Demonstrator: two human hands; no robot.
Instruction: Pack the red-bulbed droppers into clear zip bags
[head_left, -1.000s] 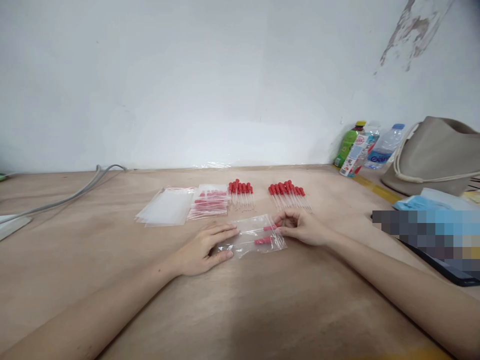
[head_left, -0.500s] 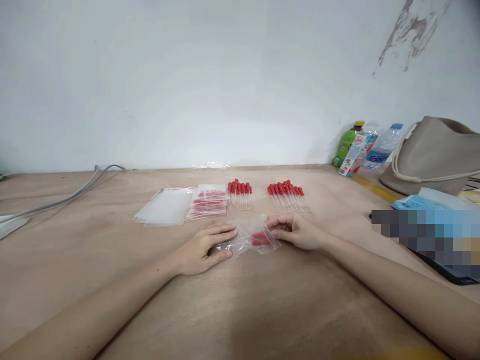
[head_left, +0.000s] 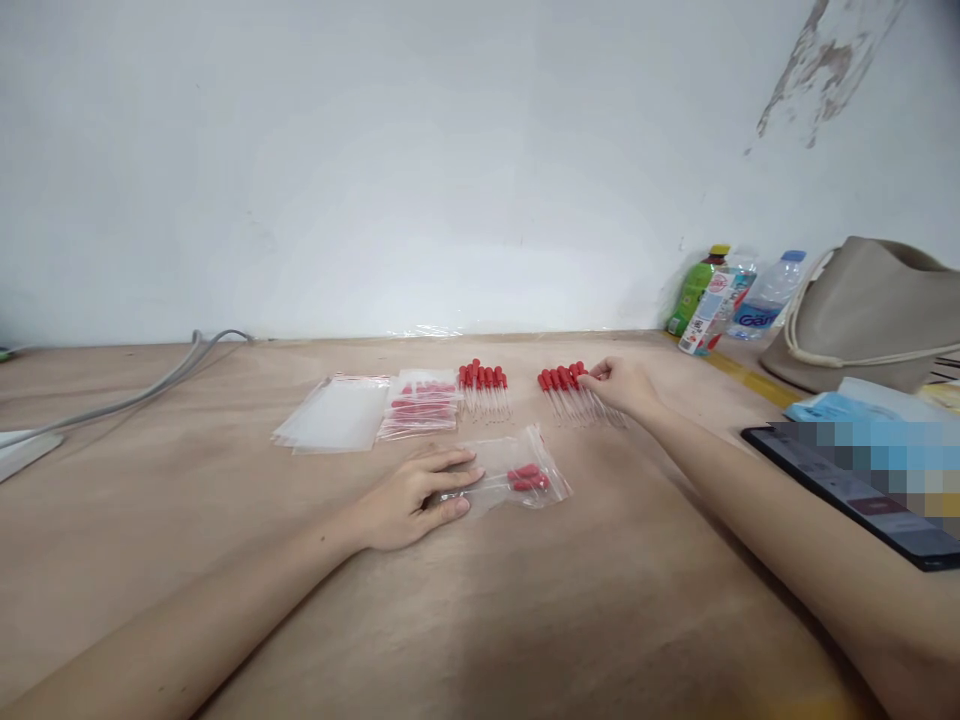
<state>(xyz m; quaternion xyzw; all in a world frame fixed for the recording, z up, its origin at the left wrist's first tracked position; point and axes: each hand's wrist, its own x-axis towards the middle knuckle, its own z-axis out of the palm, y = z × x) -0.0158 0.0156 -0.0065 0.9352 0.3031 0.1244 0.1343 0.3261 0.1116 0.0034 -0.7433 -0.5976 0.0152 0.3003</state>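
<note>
My left hand [head_left: 416, 500] lies on the left part of a clear zip bag [head_left: 491, 458], its fingers spread and pressing the plastic to the table. Inside the bag are two tools with red handles [head_left: 527, 478] and thin pale shafts; the shafts point left. Up at the right-hand row of loose red-handled tools [head_left: 556, 380], my right hand [head_left: 619, 385] pinches at a red handle near the row's right end. The fingers partly hide that end. Another row of such tools [head_left: 484, 375] lies further left.
Left of the rows lie a stack of filled bags [head_left: 420, 405] and flat bags [head_left: 337, 412]. A grey cable [head_left: 150, 388] crosses the far left. To the right are a phone [head_left: 847, 490], a grey bag [head_left: 862, 310], bottles [head_left: 765, 305] and a carton [head_left: 705, 312].
My right hand has left the zip bag's mouth and moved up and right to the right-hand row. My left hand still rests on the bag. The two red handles in it are now uncovered.
</note>
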